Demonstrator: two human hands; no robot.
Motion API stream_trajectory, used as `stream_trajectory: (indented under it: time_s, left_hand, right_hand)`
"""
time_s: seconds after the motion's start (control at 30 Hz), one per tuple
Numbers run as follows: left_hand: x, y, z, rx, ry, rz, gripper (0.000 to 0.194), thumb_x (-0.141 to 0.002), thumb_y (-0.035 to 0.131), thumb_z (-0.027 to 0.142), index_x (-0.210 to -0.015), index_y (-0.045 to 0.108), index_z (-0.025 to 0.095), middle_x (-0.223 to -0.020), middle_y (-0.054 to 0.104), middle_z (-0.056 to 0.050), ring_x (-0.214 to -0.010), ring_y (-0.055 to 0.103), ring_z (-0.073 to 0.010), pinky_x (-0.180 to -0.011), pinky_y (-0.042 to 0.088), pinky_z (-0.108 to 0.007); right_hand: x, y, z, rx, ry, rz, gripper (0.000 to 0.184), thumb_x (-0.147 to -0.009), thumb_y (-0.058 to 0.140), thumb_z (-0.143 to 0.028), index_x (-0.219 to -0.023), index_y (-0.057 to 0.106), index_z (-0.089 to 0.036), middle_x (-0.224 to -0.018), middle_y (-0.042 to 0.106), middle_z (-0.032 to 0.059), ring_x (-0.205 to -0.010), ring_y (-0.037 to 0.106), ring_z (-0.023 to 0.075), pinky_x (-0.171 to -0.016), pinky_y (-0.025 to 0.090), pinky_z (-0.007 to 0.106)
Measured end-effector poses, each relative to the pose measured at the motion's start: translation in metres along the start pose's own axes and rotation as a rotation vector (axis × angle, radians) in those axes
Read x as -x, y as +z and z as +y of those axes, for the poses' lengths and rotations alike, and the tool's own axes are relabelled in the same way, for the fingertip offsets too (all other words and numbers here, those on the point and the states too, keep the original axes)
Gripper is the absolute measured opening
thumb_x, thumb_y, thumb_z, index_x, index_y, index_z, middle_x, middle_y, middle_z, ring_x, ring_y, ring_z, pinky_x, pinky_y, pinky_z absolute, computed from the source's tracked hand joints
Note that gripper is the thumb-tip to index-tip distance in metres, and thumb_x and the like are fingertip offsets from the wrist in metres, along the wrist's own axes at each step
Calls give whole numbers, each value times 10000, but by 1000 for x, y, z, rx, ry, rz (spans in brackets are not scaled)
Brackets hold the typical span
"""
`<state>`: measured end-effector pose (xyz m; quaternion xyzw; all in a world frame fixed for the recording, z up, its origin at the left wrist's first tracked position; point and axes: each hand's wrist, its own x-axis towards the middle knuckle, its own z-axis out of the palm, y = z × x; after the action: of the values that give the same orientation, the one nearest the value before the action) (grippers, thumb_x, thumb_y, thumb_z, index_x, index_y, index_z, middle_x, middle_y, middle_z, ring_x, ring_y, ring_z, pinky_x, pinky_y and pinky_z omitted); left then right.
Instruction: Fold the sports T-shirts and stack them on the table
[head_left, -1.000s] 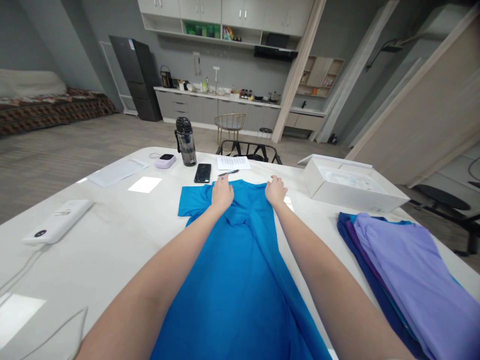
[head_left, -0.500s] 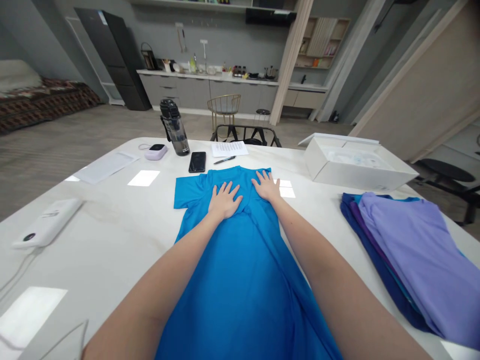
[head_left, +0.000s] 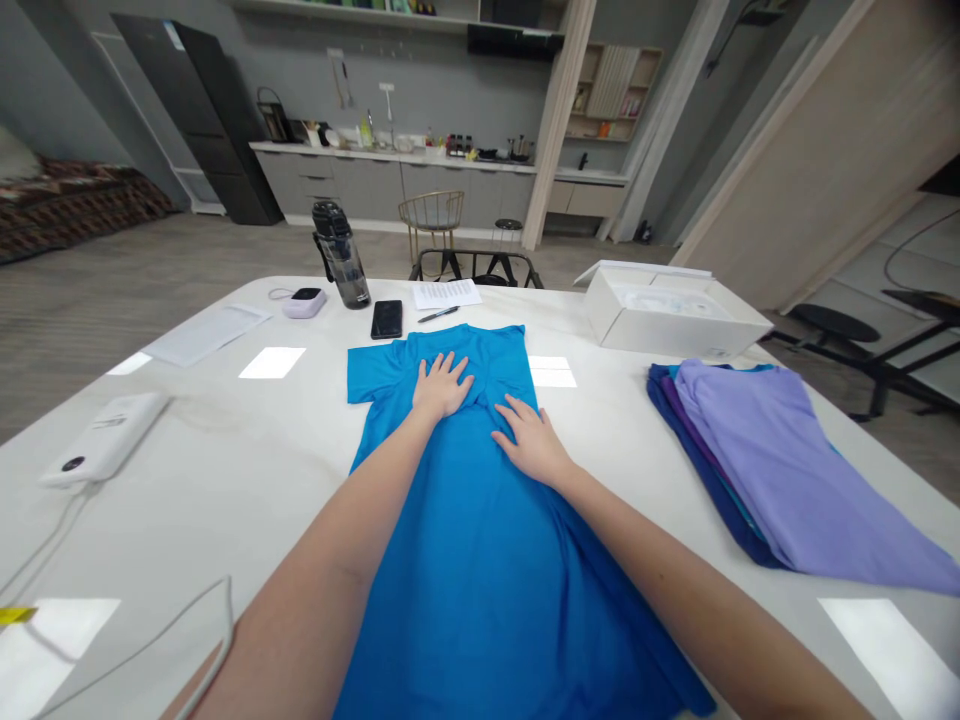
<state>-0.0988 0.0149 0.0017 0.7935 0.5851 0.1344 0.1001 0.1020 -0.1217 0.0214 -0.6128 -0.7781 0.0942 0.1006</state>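
Resting left hand [head_left: 442, 388], right hand [head_left: 531, 442] flat on blue T-shirt [head_left: 480, 600]

L hand [head_left: 442, 387] flat on blue T-shirt [head_left: 480, 600] near collar, R hand [head_left: 532, 442] just below; lilac-topped shirt stack [head_left: 765, 470] to R, near open white box [head_left: 675, 315].

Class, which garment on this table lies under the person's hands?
The bright blue T-shirt, flat beneath the left hand and right hand; the lilac garment lies stacked on darker ones to the right.

Table gap [head_left: 607, 430] parts blue T-shirt [head_left: 465, 570] from folded shirts [head_left: 757, 460];
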Motion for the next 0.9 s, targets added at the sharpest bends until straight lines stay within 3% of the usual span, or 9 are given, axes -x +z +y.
stream_trajectory:
  time_s: [0.13, 0.27, 0.37, 0.47, 0.6, 0.73, 0.9]
  left_hand:
    - [7, -9, 6, 13, 41, 97, 545, -1020, 337, 465, -1497, 486, 248, -1601, 407, -99, -1510, 288, -298, -1250, 76, -555]
    - [30, -21, 16, 13, 253, 241, 447, -1019, 324, 258, -1359, 607, 193, -1424, 587, -123, -1354, 491, -246, -1218, 256, -435]
    - [57, -20, 26, -24, 443, 157, 396, -977, 405, 187, -1284, 654, 210, -1315, 649, -105, -1250, 570, -237, -1113, 410, -397]
    - [84, -10, 39, -25, 600, 69, 379, -959, 454, 169, -1269, 668, 212, -1314, 661, -83, -1211, 602, -221, -1074, 458, -375]
    - [106, 1, 53, 21, 615, 48, 358, -978, 454, 190, -1247, 689, 199, -1358, 649, -77, -1204, 618, -210, -1052, 484, -352]
    - [118, -3, 65, 40, 626, 42, 339, -985, 450, 187, -1202, 708, 216, -1323, 665, -61, -1178, 619, -197, -1021, 490, -345]
    - [135, -14, 87, -65, 676, 12, 318, -1001, 462, 219, -1232, 679, 241, -1225, 672, -71, -1108, 602, -203, -947, 462, -354]
  right_hand:
    - [38, 6, -5, 30, 36, 17, 583, -1052, 320, -508, -1580, 362, -265, -1655, 292, 46, -1529, 241, 260, -1239, 160, 516]
    - [43, 10, -6, 54, 53, 54, 591, -1056, 294, -524, -1584, 354, -268, -1658, 286, 33, -1535, 222, 258, -1241, 154, 490]
    - [39, 11, -5, 40, 38, 74, 572, -1058, 313, -503, -1570, 379, -255, -1645, 322, 54, -1524, 247, 274, -1227, 167, 510]
    - [37, 10, -5, 2, 41, 123, 525, -1045, 393, -455, -1506, 464, -214, -1598, 406, 96, -1477, 325, 278, -1199, 220, 487]
    - [49, -4, -6, -26, 63, 227, 330, -996, 510, -340, -1281, 608, -204, -1350, 598, 126, -1257, 520, 262, -1053, 371, 409]
    - [87, -22, -7, 34, 28, 156, 167, -974, 541, -290, -1090, 650, -239, -1154, 637, 86, -1098, 581, 254, -923, 397, 373]
    - [161, -33, -9, 27, 133, 83, 232, -953, 537, -247, -1174, 610, -236, -1130, 638, 76, -1014, 609, 233, -832, 397, 324]
